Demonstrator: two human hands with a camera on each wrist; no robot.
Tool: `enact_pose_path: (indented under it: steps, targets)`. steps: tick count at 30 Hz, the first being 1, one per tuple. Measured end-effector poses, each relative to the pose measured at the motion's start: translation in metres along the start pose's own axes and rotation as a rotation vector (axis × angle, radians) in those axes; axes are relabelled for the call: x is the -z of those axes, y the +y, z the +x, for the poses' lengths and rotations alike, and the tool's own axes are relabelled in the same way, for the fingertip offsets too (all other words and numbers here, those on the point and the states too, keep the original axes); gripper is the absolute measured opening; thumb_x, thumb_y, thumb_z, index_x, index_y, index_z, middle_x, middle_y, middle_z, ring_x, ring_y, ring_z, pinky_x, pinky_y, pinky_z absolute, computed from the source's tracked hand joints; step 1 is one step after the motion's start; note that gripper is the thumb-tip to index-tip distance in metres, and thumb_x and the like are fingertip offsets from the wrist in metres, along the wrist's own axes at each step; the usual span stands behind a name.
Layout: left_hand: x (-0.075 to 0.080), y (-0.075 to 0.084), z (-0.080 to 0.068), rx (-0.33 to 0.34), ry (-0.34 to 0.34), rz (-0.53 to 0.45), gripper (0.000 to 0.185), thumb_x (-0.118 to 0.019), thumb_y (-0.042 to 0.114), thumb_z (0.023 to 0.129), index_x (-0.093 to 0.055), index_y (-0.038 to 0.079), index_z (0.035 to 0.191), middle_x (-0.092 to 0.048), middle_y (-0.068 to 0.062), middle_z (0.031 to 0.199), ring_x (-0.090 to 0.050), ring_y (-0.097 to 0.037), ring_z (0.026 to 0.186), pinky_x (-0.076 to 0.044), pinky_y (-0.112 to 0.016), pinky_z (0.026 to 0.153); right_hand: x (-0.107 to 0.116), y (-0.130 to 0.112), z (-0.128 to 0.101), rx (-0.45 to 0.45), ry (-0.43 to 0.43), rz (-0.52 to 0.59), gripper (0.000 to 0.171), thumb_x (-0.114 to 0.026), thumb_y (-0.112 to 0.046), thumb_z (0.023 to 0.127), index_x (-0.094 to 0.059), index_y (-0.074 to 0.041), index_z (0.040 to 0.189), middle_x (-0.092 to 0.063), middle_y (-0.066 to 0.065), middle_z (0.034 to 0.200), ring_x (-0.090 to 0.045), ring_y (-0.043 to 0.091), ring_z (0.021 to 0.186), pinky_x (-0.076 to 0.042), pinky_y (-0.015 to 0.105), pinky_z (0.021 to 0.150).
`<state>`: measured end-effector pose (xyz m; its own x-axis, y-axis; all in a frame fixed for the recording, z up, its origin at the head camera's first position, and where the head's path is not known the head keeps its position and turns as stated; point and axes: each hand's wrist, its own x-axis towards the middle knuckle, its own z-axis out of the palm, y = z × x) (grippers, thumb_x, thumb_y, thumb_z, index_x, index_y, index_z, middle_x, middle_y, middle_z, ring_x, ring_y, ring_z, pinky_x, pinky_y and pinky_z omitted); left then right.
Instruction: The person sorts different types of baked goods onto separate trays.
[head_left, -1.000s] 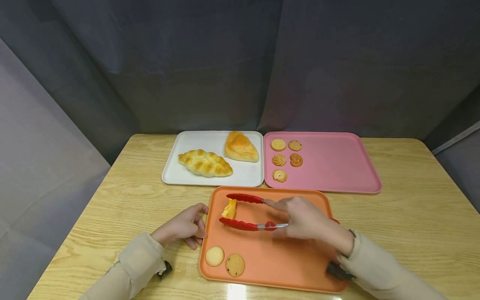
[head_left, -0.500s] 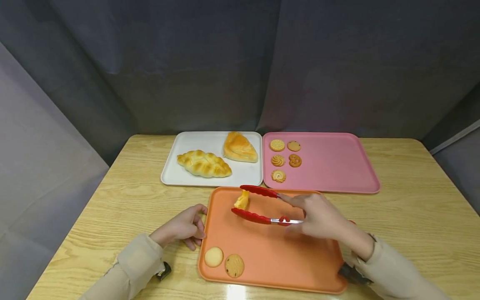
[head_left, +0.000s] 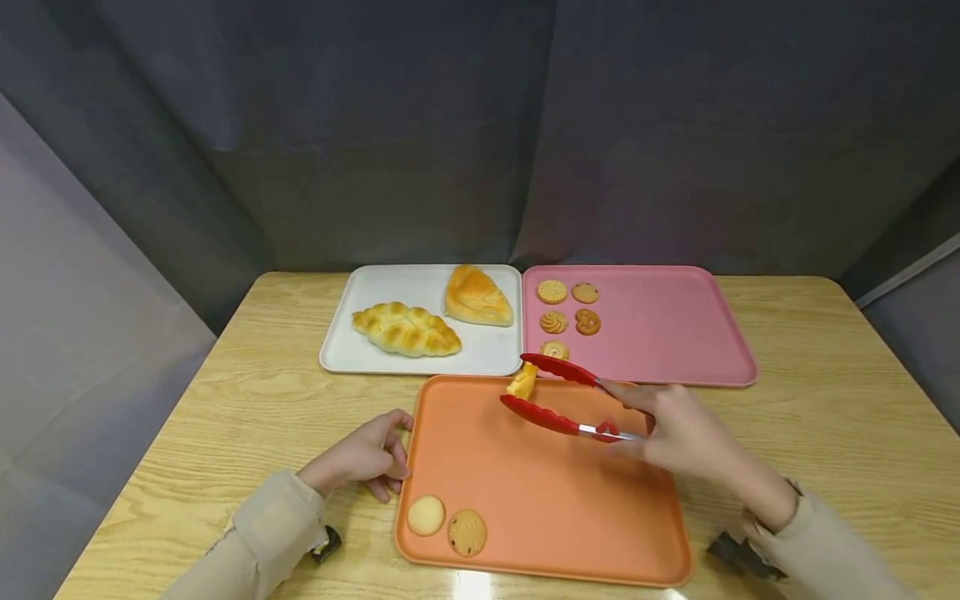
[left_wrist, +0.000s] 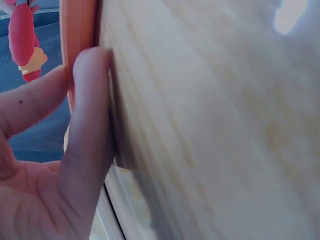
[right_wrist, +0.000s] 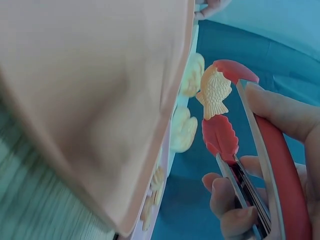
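**Inspector:** While the right hand (head_left: 686, 433) reaches forward from the lower right, how are its fingers set?

**Assistant:** Curled around the handle end of the red tongs (head_left: 558, 396), index finger along the upper arm, the other fingers under the lower one. The tongs point left and away from the body.

**Inspector:** Location of the fish-shaped pastry (head_left: 522, 382)?

**Assistant:** Pinched between the two red tips, well ahead of the fingers, raised over the far edge of the orange tray (head_left: 555, 508), just before the pink tray (head_left: 660, 325). The right wrist view shows it clamped edgewise between the scalloped tips.

**Inspector:** Left hand (head_left: 363, 457)?

**Assistant:** Resting on the table (head_left: 225, 417), fingers lightly bent against the orange tray's left rim. It holds nothing.

**Inspector:** Other items?

**Assistant:** Two cookies (head_left: 447, 522) lie in the orange tray's near left corner. Five small biscuits (head_left: 567, 317) sit on the pink tray's left side, and two bread loaves (head_left: 435, 317) on the white tray (head_left: 360, 354).
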<state>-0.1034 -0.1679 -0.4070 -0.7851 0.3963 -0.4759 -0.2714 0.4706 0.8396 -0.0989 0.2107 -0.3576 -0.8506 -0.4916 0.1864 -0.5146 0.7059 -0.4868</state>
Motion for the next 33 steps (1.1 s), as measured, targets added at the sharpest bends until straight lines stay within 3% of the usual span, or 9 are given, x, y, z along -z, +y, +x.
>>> enact_pose_path:
  steps: [4, 5, 10, 12, 15, 19, 22, 26, 33]
  targets:
    - [-0.001, 0.001, 0.0, 0.005, 0.002, 0.003, 0.052, -0.058, -0.01, 0.073, -0.036, 0.0, 0.119, -0.052, -0.013, 0.072, -0.056, -0.02, 0.051, -0.051, -0.035, 0.04, 0.006, 0.005, -0.005, 0.017, 0.034, -0.005, 0.068, -0.084, -0.021, 0.06, -0.059, -0.002, 0.12, -0.032, -0.01, 0.056, -0.028, 0.002, 0.051, -0.027, 0.017, 0.042]
    - [-0.001, 0.001, 0.0, 0.005, 0.002, 0.003, 0.052, -0.058, -0.01, 0.073, -0.036, 0.0, 0.119, -0.052, -0.013, 0.072, -0.056, -0.02, 0.051, -0.051, -0.035, 0.04, 0.007, 0.007, -0.006, 0.016, 0.04, -0.008, 0.068, -0.084, -0.021, 0.06, -0.059, -0.002, 0.12, -0.032, -0.011, 0.056, -0.028, 0.002, 0.051, -0.027, 0.017, 0.042]
    - [0.0, 0.0, 0.0, -0.001, -0.003, 0.001, 0.051, -0.058, -0.009, 0.073, -0.036, 0.0, 0.118, -0.052, -0.013, 0.072, -0.056, -0.019, 0.051, -0.051, -0.034, 0.04, 0.01, 0.016, -0.013, -0.009, 0.076, -0.013, 0.069, -0.085, -0.02, 0.059, -0.059, 0.0, 0.119, -0.06, -0.003, 0.081, -0.044, 0.009, 0.06, -0.032, 0.017, 0.044]
    - [0.0, -0.001, 0.0, -0.003, -0.005, 0.002, 0.05, -0.058, -0.009, 0.073, -0.036, 0.0, 0.118, -0.053, -0.013, 0.072, -0.056, -0.02, 0.051, -0.051, -0.034, 0.04, 0.012, 0.02, -0.015, -0.004, 0.094, -0.026, 0.07, -0.086, -0.019, 0.057, -0.059, 0.0, 0.119, -0.062, 0.002, 0.095, -0.047, 0.014, 0.064, -0.034, 0.018, 0.045]
    - [0.0, -0.002, 0.001, -0.001, -0.006, 0.003, 0.05, -0.058, -0.01, 0.073, -0.037, 0.0, 0.117, -0.053, -0.013, 0.072, -0.056, -0.02, 0.051, -0.051, -0.034, 0.041, 0.014, 0.026, -0.019, 0.004, 0.118, -0.047, 0.073, -0.086, -0.017, 0.055, -0.059, -0.001, 0.12, -0.06, 0.004, 0.1, -0.044, 0.012, 0.063, -0.033, 0.017, 0.044]
    - [0.0, -0.003, 0.001, 0.001, -0.004, 0.006, 0.05, -0.057, -0.01, 0.073, -0.037, 0.0, 0.117, -0.053, -0.013, 0.072, -0.056, -0.02, 0.051, -0.051, -0.034, 0.041, 0.016, 0.032, -0.024, -0.003, 0.137, -0.077, 0.073, -0.087, -0.018, 0.055, -0.059, -0.002, 0.12, -0.048, -0.003, 0.074, -0.032, 0.006, 0.053, -0.029, 0.017, 0.041]
    - [0.0, -0.003, 0.001, 0.001, -0.002, 0.006, 0.05, -0.056, -0.01, 0.072, -0.037, 0.0, 0.117, -0.053, -0.013, 0.072, -0.056, -0.02, 0.051, -0.051, -0.034, 0.041, 0.018, 0.037, -0.027, -0.02, 0.138, -0.095, 0.072, -0.087, -0.021, 0.055, -0.06, -0.002, 0.119, -0.041, -0.004, 0.068, -0.029, 0.005, 0.053, -0.027, 0.017, 0.041]
    - [0.0, -0.004, 0.001, -0.002, 0.0, 0.004, 0.051, -0.056, -0.01, 0.072, -0.036, 0.0, 0.117, -0.053, -0.013, 0.072, -0.056, -0.019, 0.051, -0.051, -0.034, 0.041, 0.02, 0.043, -0.029, -0.043, 0.134, -0.108, 0.072, -0.087, -0.02, 0.055, -0.06, -0.001, 0.119, -0.052, 0.001, 0.082, -0.036, 0.012, 0.061, -0.031, 0.018, 0.044]
    - [0.0, -0.004, 0.002, -0.005, -0.005, -0.004, 0.051, -0.056, -0.01, 0.073, -0.036, 0.0, 0.118, -0.053, -0.013, 0.073, -0.056, -0.02, 0.051, -0.051, -0.033, 0.04, 0.023, 0.056, -0.031, -0.105, 0.111, -0.143, 0.071, -0.086, -0.024, 0.057, -0.059, 0.001, 0.119, -0.053, 0.005, 0.08, -0.042, 0.018, 0.066, -0.036, 0.024, 0.048]
